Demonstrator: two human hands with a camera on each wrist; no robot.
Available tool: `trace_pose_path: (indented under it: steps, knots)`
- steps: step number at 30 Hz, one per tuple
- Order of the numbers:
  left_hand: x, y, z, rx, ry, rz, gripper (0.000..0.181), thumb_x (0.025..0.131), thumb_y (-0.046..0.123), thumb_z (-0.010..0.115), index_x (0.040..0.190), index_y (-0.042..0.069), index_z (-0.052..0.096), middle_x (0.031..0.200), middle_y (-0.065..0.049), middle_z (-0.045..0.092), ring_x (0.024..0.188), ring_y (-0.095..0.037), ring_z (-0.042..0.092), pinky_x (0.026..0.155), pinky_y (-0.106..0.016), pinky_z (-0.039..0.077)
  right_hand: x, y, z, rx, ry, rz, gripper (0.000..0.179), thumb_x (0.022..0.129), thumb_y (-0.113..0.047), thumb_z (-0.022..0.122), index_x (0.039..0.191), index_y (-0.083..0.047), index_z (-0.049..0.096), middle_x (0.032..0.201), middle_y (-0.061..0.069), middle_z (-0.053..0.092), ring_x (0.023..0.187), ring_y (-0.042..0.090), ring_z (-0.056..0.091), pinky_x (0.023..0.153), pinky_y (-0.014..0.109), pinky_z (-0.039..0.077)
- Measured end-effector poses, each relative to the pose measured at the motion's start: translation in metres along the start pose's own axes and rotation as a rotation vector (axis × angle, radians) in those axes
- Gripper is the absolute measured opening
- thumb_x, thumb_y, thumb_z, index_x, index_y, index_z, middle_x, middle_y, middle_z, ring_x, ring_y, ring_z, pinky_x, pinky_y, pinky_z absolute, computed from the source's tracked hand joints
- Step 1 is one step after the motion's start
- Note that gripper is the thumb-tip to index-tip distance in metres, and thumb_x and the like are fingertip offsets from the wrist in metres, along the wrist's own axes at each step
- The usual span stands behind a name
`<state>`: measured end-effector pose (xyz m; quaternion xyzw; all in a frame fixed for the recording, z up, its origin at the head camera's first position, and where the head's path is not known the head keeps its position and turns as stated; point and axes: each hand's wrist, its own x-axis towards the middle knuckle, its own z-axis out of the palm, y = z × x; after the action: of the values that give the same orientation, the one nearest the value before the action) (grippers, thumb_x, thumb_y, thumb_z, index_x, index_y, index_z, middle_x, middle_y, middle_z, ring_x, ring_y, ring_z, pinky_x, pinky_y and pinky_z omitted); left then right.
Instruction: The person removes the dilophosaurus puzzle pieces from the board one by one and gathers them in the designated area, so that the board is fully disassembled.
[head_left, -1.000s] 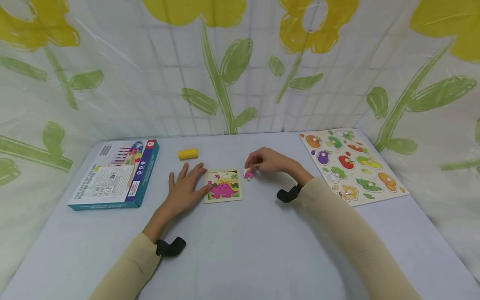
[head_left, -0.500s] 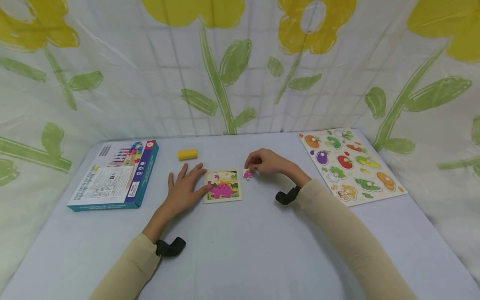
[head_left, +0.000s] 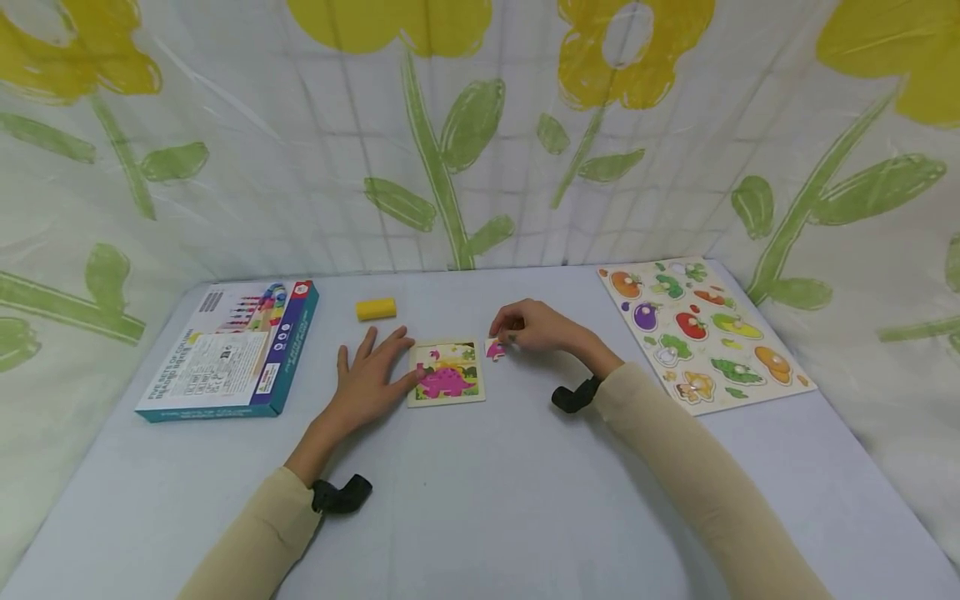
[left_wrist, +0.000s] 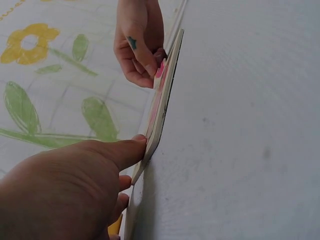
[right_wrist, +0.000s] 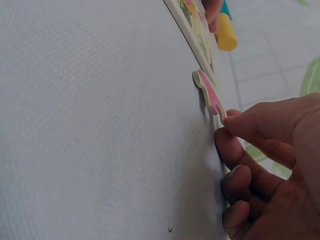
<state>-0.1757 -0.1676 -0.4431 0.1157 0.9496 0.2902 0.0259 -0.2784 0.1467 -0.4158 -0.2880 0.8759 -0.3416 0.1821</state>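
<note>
A small square jigsaw puzzle (head_left: pixel 447 385) with a pink dinosaur picture lies in its light wooden frame mid-table. My left hand (head_left: pixel 367 383) rests at its left side, fingers spread and thumb on the edge; the left wrist view shows the thumb (left_wrist: pixel 131 150) on the board's corner. Just right of the frame, my right hand (head_left: pixel 536 323) pinches a pink-and-white puzzle piece (head_left: pixel 494 348) between thumb and fingers. In the right wrist view that puzzle piece (right_wrist: pixel 211 95) is tilted, close over the table and near the frame's edge.
Behind my left hand lies a yellow cylinder (head_left: pixel 376 309). A flat blue-edged box (head_left: pixel 225 350) is at the left, and a vegetable peg-puzzle board (head_left: pixel 705 333) at the right. A flower-printed curtain (head_left: pixel 300 167) rises behind the table.
Almost nothing differs. My right hand with the puzzle piece has shifted very slightly, and my left hand stays at the puzzle frame.
</note>
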Motion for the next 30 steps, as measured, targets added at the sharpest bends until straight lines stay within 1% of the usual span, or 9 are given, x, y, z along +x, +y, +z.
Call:
trace_pose_path:
  steps: [8, 17, 22, 27, 30]
  knots:
    - [-0.0009, 0.0012, -0.0003, 0.002, 0.004, 0.007, 0.062, 0.103, 0.041, 0.064, 0.156, 0.012, 0.050, 0.174, -0.013, 0.033, 0.165, -0.050, 0.007, 0.123, -0.081, -0.012, -0.0004, 0.0015, 0.0004, 0.001, 0.015, -0.022, 0.019, 0.101, -0.007, 0.060, 0.110, -0.010, 0.077, 0.107, 0.005, 0.078, 0.095, 0.016, 0.064, 0.086, 0.029, 0.050]
    - [-0.0017, 0.0029, -0.0016, 0.006, -0.005, -0.003, 0.063, 0.103, 0.043, 0.063, 0.157, 0.012, 0.050, 0.175, -0.013, 0.033, 0.165, -0.050, 0.006, 0.123, -0.080, -0.012, -0.0012, 0.0030, 0.0028, -0.005, 0.036, -0.009, 0.017, 0.102, -0.008, 0.062, 0.110, -0.012, 0.077, 0.106, 0.003, 0.078, 0.097, 0.016, 0.063, 0.093, 0.033, 0.051]
    - [-0.0018, 0.0030, -0.0017, 0.007, -0.003, 0.002, 0.063, 0.103, 0.043, 0.064, 0.156, 0.012, 0.050, 0.175, -0.013, 0.033, 0.165, -0.049, 0.006, 0.123, -0.080, -0.012, -0.0025, 0.0016, 0.0023, 0.002, 0.043, -0.015, 0.017, 0.103, -0.008, 0.063, 0.111, -0.010, 0.077, 0.107, 0.006, 0.078, 0.096, 0.016, 0.062, 0.093, 0.034, 0.051]
    - [-0.0021, 0.0015, -0.0009, 0.008, 0.002, 0.012, 0.063, 0.103, 0.042, 0.064, 0.156, 0.011, 0.050, 0.174, -0.013, 0.033, 0.165, -0.049, 0.006, 0.123, -0.080, -0.012, -0.0030, 0.0006, 0.0021, 0.002, 0.045, -0.008, 0.017, 0.103, -0.008, 0.063, 0.112, -0.010, 0.077, 0.108, 0.006, 0.078, 0.097, 0.016, 0.064, 0.093, 0.032, 0.051]
    - [-0.0024, 0.0019, -0.0003, 0.011, 0.004, 0.016, 0.063, 0.103, 0.042, 0.064, 0.156, 0.011, 0.050, 0.174, -0.013, 0.034, 0.165, -0.050, 0.006, 0.123, -0.080, -0.011, -0.0039, 0.0005, 0.0015, -0.002, 0.056, 0.005, 0.017, 0.103, -0.008, 0.062, 0.113, -0.010, 0.076, 0.110, 0.006, 0.078, 0.097, 0.016, 0.062, 0.090, 0.031, 0.050]
